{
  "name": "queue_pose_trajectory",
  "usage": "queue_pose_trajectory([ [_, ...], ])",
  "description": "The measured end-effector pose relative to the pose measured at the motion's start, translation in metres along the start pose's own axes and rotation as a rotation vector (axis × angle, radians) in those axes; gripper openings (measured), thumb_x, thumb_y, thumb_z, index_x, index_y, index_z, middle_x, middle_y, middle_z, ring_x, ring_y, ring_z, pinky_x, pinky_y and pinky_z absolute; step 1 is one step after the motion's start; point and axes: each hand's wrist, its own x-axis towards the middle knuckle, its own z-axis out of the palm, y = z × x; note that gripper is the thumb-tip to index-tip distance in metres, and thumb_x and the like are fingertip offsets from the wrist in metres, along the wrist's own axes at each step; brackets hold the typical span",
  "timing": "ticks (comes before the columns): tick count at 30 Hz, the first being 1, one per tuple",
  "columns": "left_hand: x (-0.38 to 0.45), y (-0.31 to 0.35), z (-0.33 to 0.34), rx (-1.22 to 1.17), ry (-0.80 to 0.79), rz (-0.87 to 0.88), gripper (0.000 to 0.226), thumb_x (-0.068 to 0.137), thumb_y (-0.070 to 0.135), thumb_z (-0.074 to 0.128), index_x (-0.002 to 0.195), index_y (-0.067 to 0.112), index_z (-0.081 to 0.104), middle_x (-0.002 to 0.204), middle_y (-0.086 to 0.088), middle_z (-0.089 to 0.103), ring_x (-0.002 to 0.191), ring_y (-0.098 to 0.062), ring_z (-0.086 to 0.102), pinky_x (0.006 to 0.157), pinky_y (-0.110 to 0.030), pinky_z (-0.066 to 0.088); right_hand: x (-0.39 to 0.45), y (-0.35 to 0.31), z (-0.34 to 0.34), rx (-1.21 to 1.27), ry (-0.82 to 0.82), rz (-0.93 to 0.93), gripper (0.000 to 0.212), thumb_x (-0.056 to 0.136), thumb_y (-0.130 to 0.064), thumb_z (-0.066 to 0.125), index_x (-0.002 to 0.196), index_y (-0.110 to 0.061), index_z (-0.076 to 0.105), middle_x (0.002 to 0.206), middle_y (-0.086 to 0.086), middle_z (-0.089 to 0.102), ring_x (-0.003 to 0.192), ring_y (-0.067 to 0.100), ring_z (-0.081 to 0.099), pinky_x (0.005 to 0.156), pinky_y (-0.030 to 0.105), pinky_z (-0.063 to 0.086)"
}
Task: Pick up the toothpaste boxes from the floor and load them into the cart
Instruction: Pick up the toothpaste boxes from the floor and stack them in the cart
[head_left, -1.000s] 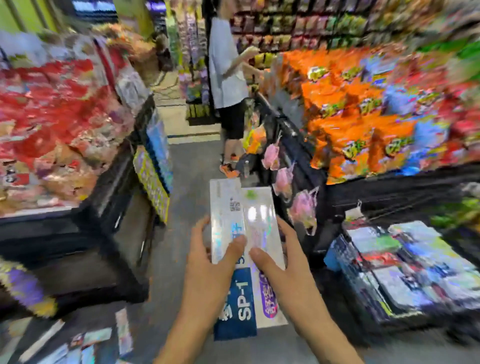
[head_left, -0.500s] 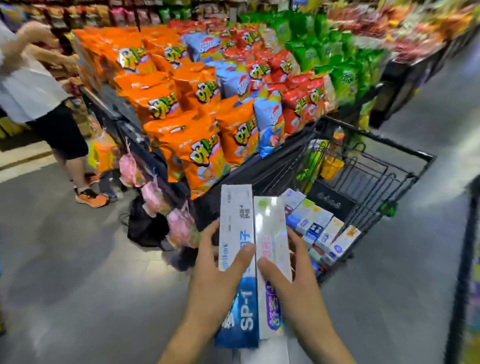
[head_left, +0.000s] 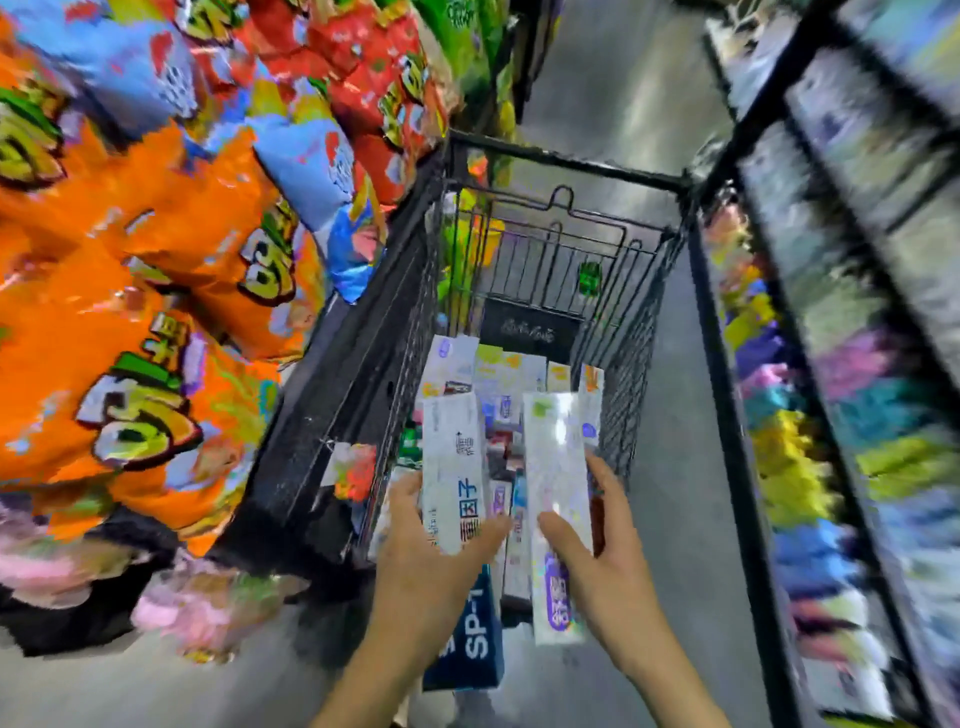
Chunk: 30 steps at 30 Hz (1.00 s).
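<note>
Two long, flat toothpaste boxes are held up in the lower middle of the frame, lengthwise, pointing toward the cart. The left box is white at its far end with a barcode and blue characters, and turns dark blue near the wrist, where "SP-1" shows in white. The right box is silvery and holographic, with a green mark at its far end and a purple label low down.

The left hand grips the left box, thumb laid across its face and fingers curled behind its left edge. The right hand grips the right box the same way, thumb on the face and fingers wrapped round the right edge. The boxes are side by side with a narrow gap between them, both above the near end of the black wire cart.

Inside the cart, in the centre of the frame, lie more toothpaste boxes, packed close together. Orange, blue and red snack bags fill the left side. A black shelf rack runs down the right, its goods blurred. Grey floor shows beside the cart.
</note>
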Motion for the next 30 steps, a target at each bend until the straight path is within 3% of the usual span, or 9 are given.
queue_pose_trajectory([
  [3,0.055,-0.024,-0.002,0.115,-0.137,-0.028,0.053,0.078,0.032,0.086,0.110,0.033,0.043,0.093,0.015,0.071,0.078,0.009,0.067,0.061,-0.007,0.048,0.028,0.027,0.015,0.016,0.094,0.045,0.056,0.090,-0.031,0.069,0.132,-0.056,0.042,0.126,-0.030,0.061,0.113,-0.008,0.060,0.085,0.009,0.048],
  [7,0.109,-0.067,0.010,0.275,-0.192,-0.054,0.044,0.085,0.036,0.078,0.113,0.028,0.046,0.094,0.019,0.068,0.078,0.012,0.064,0.063,-0.009,0.049,0.052,0.078,0.036,0.040,0.182,0.128,0.053,0.089,-0.042,0.071,0.131,-0.060,0.045,0.134,-0.022,0.060,0.123,0.002,0.059,0.102,0.033,0.047],
  [12,0.158,-0.134,0.048,0.489,-0.069,-0.019,0.047,0.074,0.055,0.068,0.103,0.021,0.054,0.092,0.012,0.051,0.089,-0.022,0.058,0.081,-0.045,0.052,0.080,0.162,0.052,0.112,0.232,0.287,0.045,0.097,-0.025,0.061,0.129,-0.054,0.047,0.106,-0.018,0.071,0.083,-0.002,0.068,0.069,0.012,0.052],
  [15,0.175,-0.166,0.069,0.586,-0.068,-0.007,0.053,0.072,0.065,0.060,0.104,0.023,0.053,0.099,0.004,0.055,0.089,-0.024,0.059,0.074,-0.037,0.049,0.097,0.204,0.056,0.095,0.234,0.314,0.047,0.094,-0.034,0.064,0.125,-0.064,0.046,0.095,-0.017,0.066,0.074,-0.002,0.060,0.068,0.014,0.050],
  [17,0.182,-0.184,0.075,0.702,-0.064,0.040,0.053,0.076,0.062,0.063,0.105,0.020,0.051,0.098,0.002,0.054,0.085,-0.027,0.059,0.067,-0.033,0.042,0.106,0.228,0.056,0.103,0.256,0.306,0.046,0.094,-0.030,0.064,0.123,-0.061,0.047,0.090,-0.022,0.065,0.070,-0.004,0.059,0.066,0.010,0.048],
  [20,0.188,-0.207,0.080,0.831,-0.044,0.110,0.066,0.076,0.060,0.068,0.113,0.007,0.055,0.099,-0.011,0.063,0.083,-0.037,0.062,0.065,-0.035,0.043,0.115,0.246,0.054,0.104,0.239,0.305,0.045,0.094,-0.033,0.062,0.128,-0.058,0.046,0.103,-0.006,0.067,0.084,0.008,0.062,0.069,0.012,0.048],
  [25,0.194,-0.226,0.084,1.070,-0.067,0.080,0.077,0.082,0.069,0.057,0.120,0.003,0.054,0.112,-0.014,0.063,0.099,-0.036,0.061,0.079,-0.041,0.046,0.114,0.260,0.050,0.041,0.241,0.287,0.047,0.096,-0.037,0.062,0.116,-0.075,0.045,0.106,-0.004,0.069,0.091,0.017,0.064,0.086,0.035,0.051],
  [29,0.195,-0.234,0.089,1.164,-0.009,0.211,0.072,0.075,0.066,0.047,0.104,0.001,0.059,0.090,-0.016,0.062,0.079,-0.036,0.061,0.067,-0.042,0.047,0.114,0.264,0.051,0.010,0.187,0.323,0.040,0.089,-0.054,0.061,0.123,-0.067,0.044,0.109,0.021,0.062,0.093,0.041,0.061,0.088,0.056,0.053],
  [30,0.195,-0.235,0.088,1.184,0.024,0.232,0.069,0.074,0.064,0.048,0.103,0.003,0.058,0.089,-0.014,0.059,0.080,-0.035,0.058,0.066,-0.041,0.044,0.114,0.266,0.052,0.004,0.175,0.339,0.037,0.091,-0.051,0.062,0.120,-0.064,0.045,0.104,0.016,0.065,0.090,0.039,0.063,0.086,0.055,0.054],
])
